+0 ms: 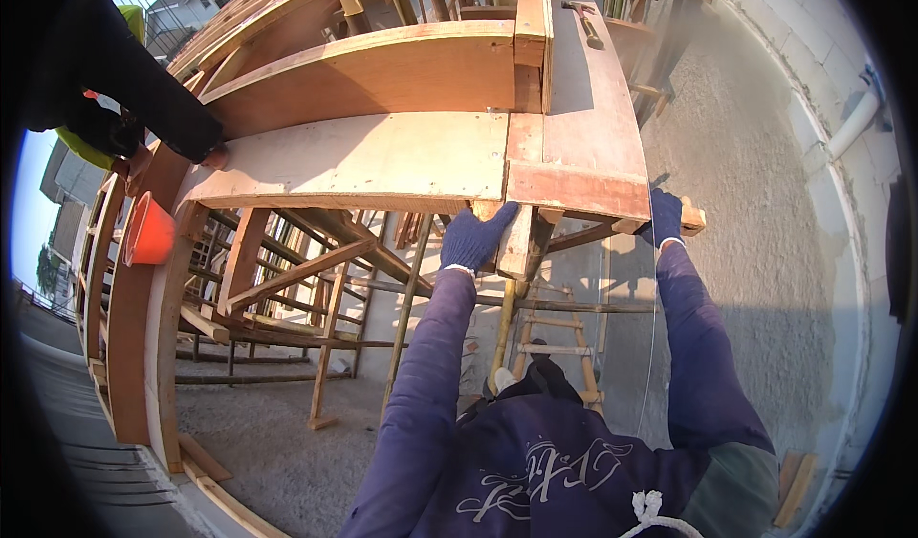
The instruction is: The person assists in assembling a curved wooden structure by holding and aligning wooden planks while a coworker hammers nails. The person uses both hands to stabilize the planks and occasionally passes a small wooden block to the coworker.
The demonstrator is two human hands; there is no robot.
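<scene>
Both my hands wear dark blue gloves and reach up under a plywood formwork panel. My left hand presses against a short wooden batten that hangs below the panel's front edge. My right hand grips the end of a wooden bar that sticks out under the reddish board at the panel's right corner. A hammer lies on the plywood deck farther back.
Another person in a dark sleeve leans on the panel from the left. An orange bucket hangs at the left. Timber props and a wooden ladder stand below on concrete. A grey block wall with a white pipe runs at right.
</scene>
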